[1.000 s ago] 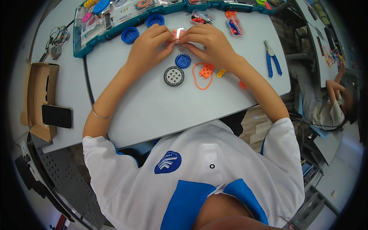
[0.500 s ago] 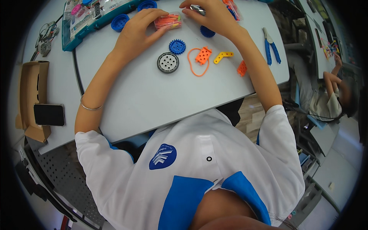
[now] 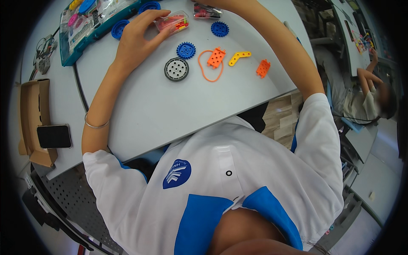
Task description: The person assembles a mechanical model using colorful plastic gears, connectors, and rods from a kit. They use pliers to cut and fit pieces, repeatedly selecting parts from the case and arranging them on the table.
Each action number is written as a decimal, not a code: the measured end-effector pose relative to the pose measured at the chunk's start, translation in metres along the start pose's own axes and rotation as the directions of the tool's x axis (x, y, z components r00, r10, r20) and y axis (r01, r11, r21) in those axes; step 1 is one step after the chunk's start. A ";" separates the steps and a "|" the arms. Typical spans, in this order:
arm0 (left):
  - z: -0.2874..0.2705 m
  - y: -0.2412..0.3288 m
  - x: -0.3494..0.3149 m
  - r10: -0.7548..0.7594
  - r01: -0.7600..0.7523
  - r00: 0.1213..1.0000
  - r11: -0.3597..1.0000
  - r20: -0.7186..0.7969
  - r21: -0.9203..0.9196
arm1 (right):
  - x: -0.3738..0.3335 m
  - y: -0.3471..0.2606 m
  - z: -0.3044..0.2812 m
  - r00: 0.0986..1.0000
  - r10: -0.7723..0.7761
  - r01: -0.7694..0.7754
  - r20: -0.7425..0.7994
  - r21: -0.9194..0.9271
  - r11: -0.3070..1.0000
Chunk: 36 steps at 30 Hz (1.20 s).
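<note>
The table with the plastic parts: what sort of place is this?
Perhaps a classroom or workshop for building kits: blue gears, perforated orange blocks and a teal parts case lie on the tabletop, and another person sits near a separate table.

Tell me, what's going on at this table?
Someone's left hand holds a clear box of red, orange and yellow pieces. The right hand is mostly cut off at the picture's top edge, near a second clear box, so its grip cannot be told. On the table lie two blue gears, a grey wheel, a yellow angled piece and two orange blocks.
</note>
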State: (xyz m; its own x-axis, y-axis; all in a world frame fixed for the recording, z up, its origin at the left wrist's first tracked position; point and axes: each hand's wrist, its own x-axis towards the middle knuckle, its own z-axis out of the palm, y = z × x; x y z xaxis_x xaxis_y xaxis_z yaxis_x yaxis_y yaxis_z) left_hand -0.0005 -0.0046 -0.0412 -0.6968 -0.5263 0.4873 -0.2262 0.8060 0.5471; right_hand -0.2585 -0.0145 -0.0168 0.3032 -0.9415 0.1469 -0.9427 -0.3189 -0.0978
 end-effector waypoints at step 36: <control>0.000 -0.006 -0.002 -0.196 0.193 0.980 0.975 -0.016 -0.113 | -0.082 -0.061 -0.023 0.868 0.035 0.142 -0.496 0.315 0.938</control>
State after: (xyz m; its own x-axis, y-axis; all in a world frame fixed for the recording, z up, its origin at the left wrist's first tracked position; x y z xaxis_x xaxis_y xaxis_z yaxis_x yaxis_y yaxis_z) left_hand 0.0017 -0.0082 -0.0455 -0.6282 -0.6785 0.3809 -0.2783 0.6531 0.7043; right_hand -0.2291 0.0843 -0.0003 0.1610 -0.7740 0.6123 -0.7976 -0.4675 -0.3812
